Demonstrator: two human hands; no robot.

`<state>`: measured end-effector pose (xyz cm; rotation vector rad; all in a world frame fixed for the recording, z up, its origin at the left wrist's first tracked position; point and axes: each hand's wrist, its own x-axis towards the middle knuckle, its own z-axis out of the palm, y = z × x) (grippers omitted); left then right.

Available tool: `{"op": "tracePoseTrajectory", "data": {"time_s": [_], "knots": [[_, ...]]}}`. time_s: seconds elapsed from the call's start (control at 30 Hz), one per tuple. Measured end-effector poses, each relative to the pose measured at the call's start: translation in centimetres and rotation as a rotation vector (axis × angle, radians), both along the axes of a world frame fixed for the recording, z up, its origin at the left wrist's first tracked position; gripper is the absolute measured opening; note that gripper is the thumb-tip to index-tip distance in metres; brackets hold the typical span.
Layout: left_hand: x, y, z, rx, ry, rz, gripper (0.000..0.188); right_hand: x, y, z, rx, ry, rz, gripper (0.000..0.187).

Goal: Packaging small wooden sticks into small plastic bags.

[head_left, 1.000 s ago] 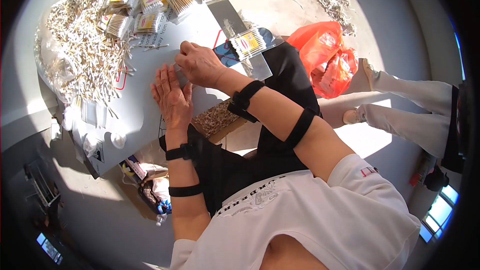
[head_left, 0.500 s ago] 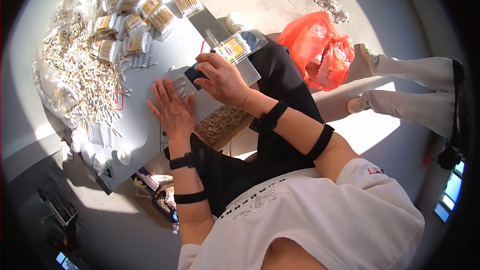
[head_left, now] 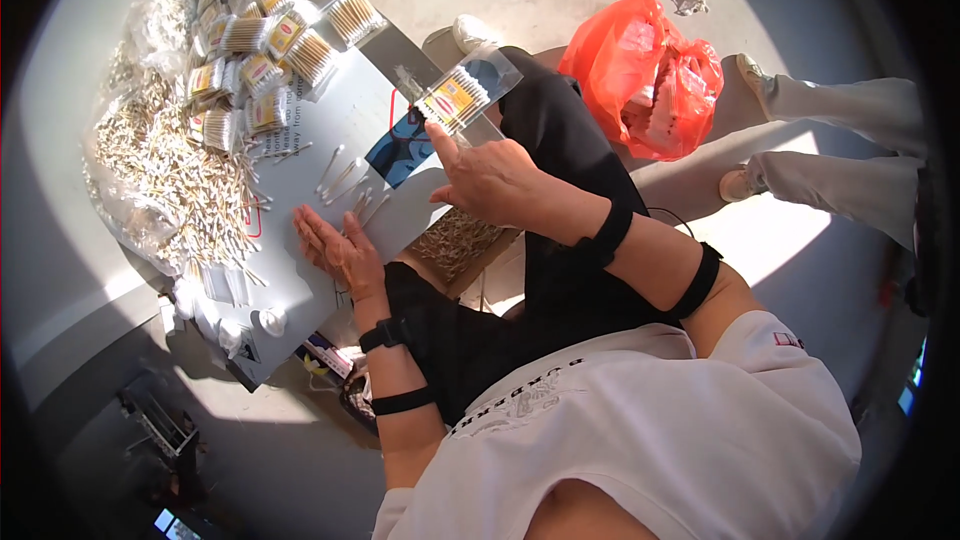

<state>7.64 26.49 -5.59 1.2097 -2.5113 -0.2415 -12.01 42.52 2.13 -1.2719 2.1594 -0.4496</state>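
Observation:
A clear packet of cotton swabs [head_left: 455,100] with a yellow label lies at the table's right edge, its clear film reaching out beyond the swabs. The outstretched index finger of my right hand [head_left: 492,180] touches or nearly touches its near end; thumb and index are apart and nothing shows in that hand. My left hand [head_left: 342,255] rests edge-down by the table's near side, fingers extended and holding nothing visible. Several loose cotton swabs [head_left: 342,172] lie just beyond it. Between them and the packet is a dark blue patch [head_left: 400,148] on the tabletop.
A large heap of loose swabs [head_left: 175,170] spills from a clear bag at the left. Filled swab packets [head_left: 262,70] are piled at the back. A box of swabs [head_left: 455,243] sits below the table edge. A red plastic bag [head_left: 640,80] and another person's legs [head_left: 835,185] are at right.
My right hand has drawn back to the right from the blue patch, its index finger now extended toward the packet. My left hand has drawn nearer, uncovering loose swabs. The view has shifted slightly.

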Motion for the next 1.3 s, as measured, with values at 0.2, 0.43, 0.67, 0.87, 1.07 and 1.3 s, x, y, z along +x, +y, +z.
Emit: {"op": "tracePoseTrajectory", "data": {"time_s": [0.2, 0.43, 0.67, 0.87, 1.07, 1.3], "knots": [[-0.5, 0.2, -0.5, -0.038, -0.1, 0.037, 0.058, -0.1, 0.4, -1.1, -0.028, 0.005, -0.005, 0.084], [1.1, -0.1, -0.2, -0.024, 0.019, -0.005, 0.057, 1.7, -1.1, -1.8, -0.218, -0.045, 0.021, 0.067], [-0.9, 1.9, 0.2, 0.563, 1.109, 0.261, 0.06, 4.7, -5.8, -6.2, -0.889, -0.624, -0.389, 0.037], [-3.1, 3.3, 0.6, 0.591, 1.153, 0.203, 0.065, 5.3, -7.6, -7.3, -0.862, -0.488, -0.402, 0.036], [-5.1, 0.6, 0.8, 0.637, 1.236, 0.082, 0.064, 4.4, -9.6, -7.3, -0.97, -0.521, -0.398, 0.031], [-4.1, -3.4, 1.0, 0.023, 0.312, -0.149, 0.029, 2.4, -12.3, -6.3, -0.798, -0.57, -0.193, 0.034]]}}
